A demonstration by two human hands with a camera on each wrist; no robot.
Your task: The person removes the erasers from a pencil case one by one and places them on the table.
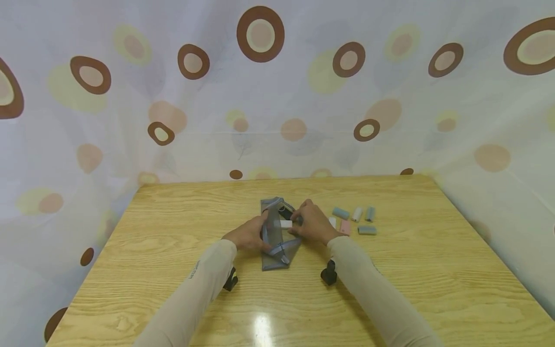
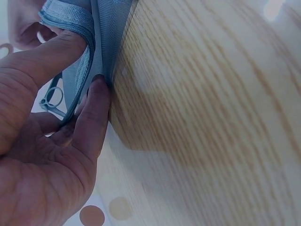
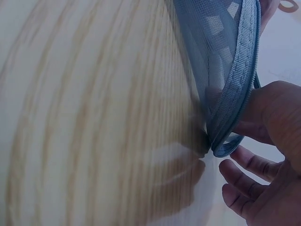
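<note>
A grey-blue mesh zip pouch [image 1: 274,234] lies on the table with its mouth spread. My left hand [image 1: 250,233] grips its left side; in the left wrist view the thumb hooks over the zip edge [image 2: 88,44] and the fingers lie on the other side. My right hand [image 1: 314,222] is at the opposite edge; in the right wrist view one digit reaches inside the zipped rim [image 3: 244,70] and shows through the mesh, while the other fingers curl outside. A white block [image 1: 286,224] and a dark item [image 1: 284,212] show in the mouth, close to the right fingertips.
Right of the pouch lie several small pieces: a blue-grey roll [image 1: 340,212], a white roll [image 1: 357,214], two more grey rolls [image 1: 370,214], a pink rectangle [image 1: 344,227] and a white piece [image 1: 332,221] partly behind my right hand. A patterned cloth [image 1: 277,96] hangs behind the table.
</note>
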